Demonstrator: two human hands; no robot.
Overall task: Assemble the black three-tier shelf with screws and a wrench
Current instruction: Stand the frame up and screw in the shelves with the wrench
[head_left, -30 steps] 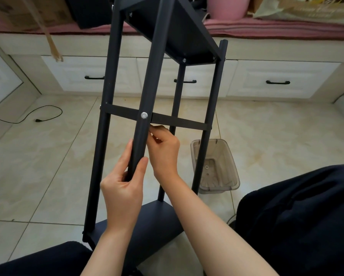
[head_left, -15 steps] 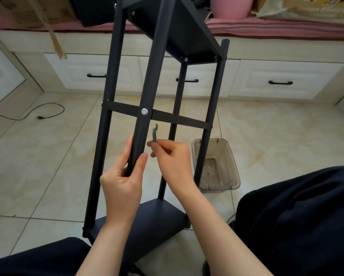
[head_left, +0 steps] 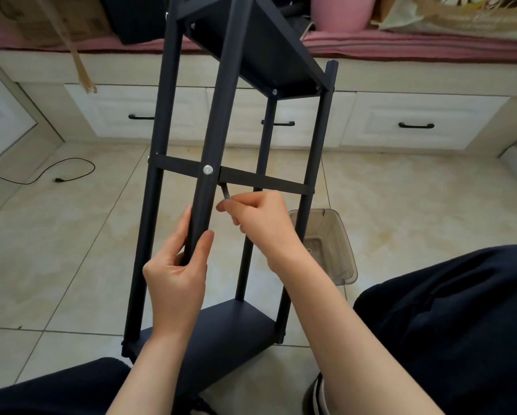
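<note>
The shelf (head_left: 221, 333) stands on the tiled floor (head_left: 71, 250) between the person's knees, tilted toward the camera; its top is cut off by the upper edge, so only the underside of an upper tier (head_left: 260, 52) and the bottom tier show. The middle level is seen only as a thin crossbar (head_left: 263, 181) running between the posts. A silver screw (head_left: 208, 169) sits in the near post (head_left: 212, 145) where the crossbar meets it.

The wrench (head_left: 225, 191) is mostly hidden: just a short dark-grey stretch shows, rising from the right hand's fingers to the underside of the crossbar just right of the near post. Its head is out of sight behind the bar, and what it engages cannot be told.

The left hand (head_left: 176, 271) wraps the near post below the screw, thumb on the right side, fingers curled round the left. The right hand (head_left: 260, 223) reaches in from the right, palm down, fingers bunched and pinching the wrench's lower end.

A clear plastic bin (head_left: 332, 250) lies on the floor behind the right post, partly covered by the right wrist and post; something small lies in it, too faint to identify. A black cord (head_left: 56, 172) lies near the floor's left edge, before white drawers (head_left: 416, 121).
</note>
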